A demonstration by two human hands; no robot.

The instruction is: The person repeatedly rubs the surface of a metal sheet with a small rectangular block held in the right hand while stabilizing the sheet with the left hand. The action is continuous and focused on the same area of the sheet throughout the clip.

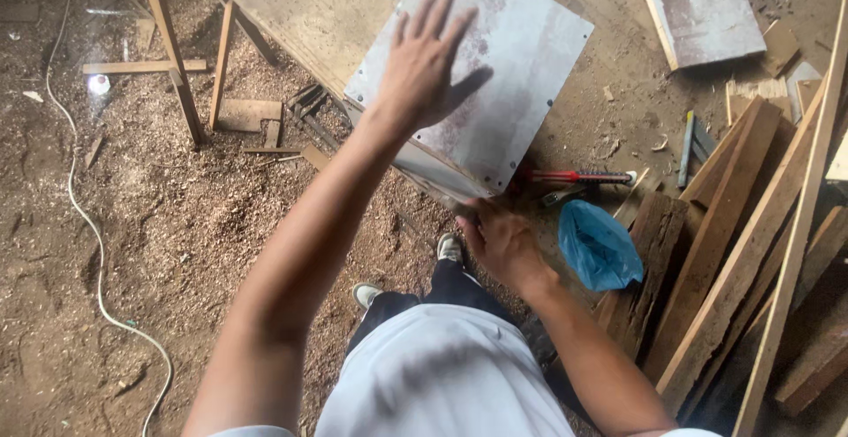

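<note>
**Two hands on one grey panel**

We see a white cable (84,216) trailing over the sawdust floor (177,225) well left of the fingers, with open room there. One wooden trestle (181,57) stands beyond it. Our left hand (422,66) lies flat on the square grey panel (512,75), fingers (437,13) spread wide, gripping nothing. Our right hand (499,243) sits at the panel's near edge, fingers curled; we cannot tell what they clasp. Just right of them lie one red-handled tool (574,176) and one crumpled blue bag (599,244). Stacked planks (733,252) crowd the far right.
</note>
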